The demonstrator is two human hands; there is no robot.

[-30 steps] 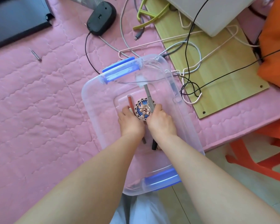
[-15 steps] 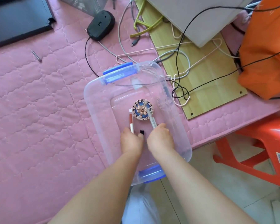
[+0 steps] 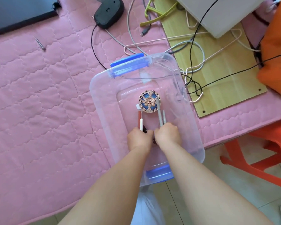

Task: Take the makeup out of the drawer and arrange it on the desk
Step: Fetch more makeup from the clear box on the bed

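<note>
A clear plastic bin (image 3: 102, 101) with blue handles sits on the pink quilted surface and overhangs its front edge. Inside lies a round ornate blue-and-gold compact (image 3: 148, 101). My left hand (image 3: 139, 139) is in the bin and grips a white stick (image 3: 141, 125) and a small dark item; a red lip tube (image 3: 139, 116) lies beside them. My right hand (image 3: 167, 135) grips two grey pencils (image 3: 160, 113) that point toward the compact. What else the fingers cover is hidden.
A wooden board (image 3: 224, 75) with tangled cables (image 3: 193, 67) lies at the right, a grey laptop (image 3: 221, 15) and an orange cloth (image 3: 276, 51) beyond it. A black mouse (image 3: 109, 12) and a dark laptop (image 3: 19, 15) sit farther back. A small metal tool (image 3: 40, 44) lies left. Red stool (image 3: 258, 153) at lower right.
Both hands drew back toward me from the compact, pulling the sticks and pencils along. The compact now lies uncovered. The view shifted over the bin.
</note>
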